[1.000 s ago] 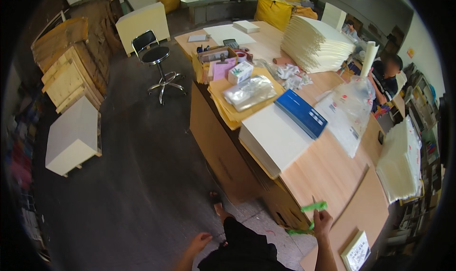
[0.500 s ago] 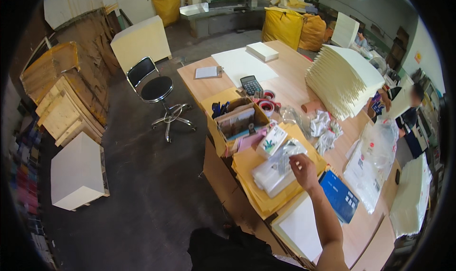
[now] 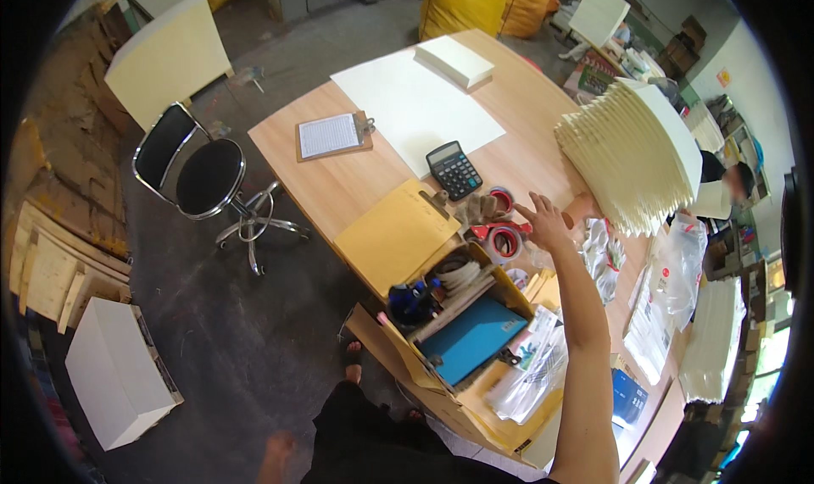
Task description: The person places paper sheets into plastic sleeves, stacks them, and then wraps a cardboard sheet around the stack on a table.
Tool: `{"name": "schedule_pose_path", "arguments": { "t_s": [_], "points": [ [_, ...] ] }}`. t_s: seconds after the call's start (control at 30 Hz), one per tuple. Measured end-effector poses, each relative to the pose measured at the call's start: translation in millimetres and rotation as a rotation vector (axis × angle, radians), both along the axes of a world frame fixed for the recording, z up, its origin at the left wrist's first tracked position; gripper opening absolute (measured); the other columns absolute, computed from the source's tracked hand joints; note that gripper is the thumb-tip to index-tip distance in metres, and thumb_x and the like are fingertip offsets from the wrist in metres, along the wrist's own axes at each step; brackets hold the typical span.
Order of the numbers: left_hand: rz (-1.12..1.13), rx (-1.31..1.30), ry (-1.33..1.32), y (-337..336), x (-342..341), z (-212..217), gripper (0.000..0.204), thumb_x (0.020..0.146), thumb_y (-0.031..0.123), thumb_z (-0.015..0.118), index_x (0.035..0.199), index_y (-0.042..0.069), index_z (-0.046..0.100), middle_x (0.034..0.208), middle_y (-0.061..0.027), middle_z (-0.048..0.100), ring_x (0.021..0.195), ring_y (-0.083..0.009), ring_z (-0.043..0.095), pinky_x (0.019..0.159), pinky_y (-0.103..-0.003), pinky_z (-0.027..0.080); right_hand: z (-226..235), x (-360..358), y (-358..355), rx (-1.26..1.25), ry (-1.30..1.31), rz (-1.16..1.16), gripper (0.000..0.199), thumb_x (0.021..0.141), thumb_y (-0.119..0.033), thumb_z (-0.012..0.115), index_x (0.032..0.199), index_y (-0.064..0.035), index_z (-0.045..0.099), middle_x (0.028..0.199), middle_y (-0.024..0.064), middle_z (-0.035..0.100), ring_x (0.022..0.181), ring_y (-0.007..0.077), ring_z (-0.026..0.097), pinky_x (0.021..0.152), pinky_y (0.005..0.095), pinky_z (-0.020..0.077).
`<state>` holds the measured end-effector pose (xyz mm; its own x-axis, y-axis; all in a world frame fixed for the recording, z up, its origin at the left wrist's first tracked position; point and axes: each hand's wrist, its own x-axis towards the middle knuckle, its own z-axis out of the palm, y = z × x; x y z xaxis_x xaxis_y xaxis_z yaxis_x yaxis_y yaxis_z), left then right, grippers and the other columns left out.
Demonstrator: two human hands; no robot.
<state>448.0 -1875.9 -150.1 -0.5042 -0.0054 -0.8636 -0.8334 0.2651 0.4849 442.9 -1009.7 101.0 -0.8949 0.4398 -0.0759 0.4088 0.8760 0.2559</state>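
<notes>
Right hand (image 3: 547, 221), fingers spread and holding nothing, extended above the wooden bench (image 3: 356, 179) over two rolls of tape (image 3: 505, 242), which lie just beside a black calculator (image 3: 454, 169) and near a leaning stack of cream sheets (image 3: 632, 158). Nearer the person, an open cardboard box (image 3: 475, 340) holds a blue folder (image 3: 471, 338) and what appear to be coiled cords, with a tan envelope (image 3: 397, 234) at its far edge. The left hand is out of view; a clipboard (image 3: 331, 136) lies well apart.
</notes>
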Motion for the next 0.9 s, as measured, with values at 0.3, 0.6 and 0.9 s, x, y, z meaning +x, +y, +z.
{"name": "schedule_pose_path", "arguments": {
  "t_s": [0.3, 0.6, 0.9],
  "points": [
    [-0.131, 0.158, 0.066, 117.0, -199.0, 38.1, 0.015, 0.094, 0.009, 0.062, 0.108, 0.002, 0.064, 0.091, -0.0053, 0.068, 0.08, -0.011, 0.063, 0.067, -0.024, 0.051, -33.1, -33.7, 10.5, -0.011, -0.071, 0.008, 0.052, 0.084, -0.02, 0.071, 0.133, -0.0364, 0.061, 0.155, 0.0083, 0.041, 0.142, 0.0308, 0.038, 0.109, 0.0441, 0.0407],
    [-0.685, 0.391, 0.416, 288.3, -237.9, 123.7, 0.016, 0.097, 0.01, 0.064, 0.109, 0.0, 0.067, 0.093, -0.0053, 0.069, 0.083, -0.0108, 0.064, 0.074, -0.024, 0.051, 69.4, -5.3, -5.0, 0.294, 0.106, 0.08, 0.03, 0.085, -0.016, 0.064, 0.115, -0.0187, 0.067, 0.153, 0.0141, 0.042, 0.145, 0.0322, 0.034, 0.115, 0.0475, 0.0322],
    [-1.35, 0.616, 1.081, 446.1, -242.3, 273.9, 0.029, 0.084, 0.01, 0.077, 0.11, 0.003, 0.067, 0.093, -0.0078, 0.063, 0.076, -0.016, 0.062, 0.07, -0.028, 0.05, 163.5, 131.8, -204.6, -0.819, 1.212, -0.72, 0.053, 0.086, -0.017, 0.076, 0.133, -0.0035, 0.057, 0.129, 0.0104, 0.063, 0.117, 0.0257, 0.06, 0.104, 0.0376, 0.0448]
  ]
}}
